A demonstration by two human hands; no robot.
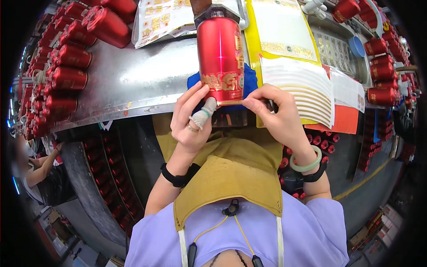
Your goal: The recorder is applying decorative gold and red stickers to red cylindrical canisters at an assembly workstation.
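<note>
A glossy red bottle (pixel 219 53) with gold decoration lies on a blue cloth (pixel 251 82), its base toward me. My left hand (pixel 192 116) grips its lower left side, fingertips against the red wall. A whitish cloth cover (pixel 203 114) on one of its digits presses at the base edge. Along that edge runs a thin gold strip (pixel 229 103). At the strip's right end, my right hand (pixel 276 111) has thumb and forefinger pinched together. Something small and dark (pixel 270 106) shows under its curled fingers; its kind is unclear.
Right of the bottle, white sheets with gold strips (pixel 307 100) lie over a yellow folder (pixel 254 44). Gold sticker sheets (pixel 162 22) lie behind on the metal table (pixel 120 66). Red bottles (pixel 69 78) crowd the left, others (pixel 382 95) the right. Another person's arm (pixel 43 164) shows far left.
</note>
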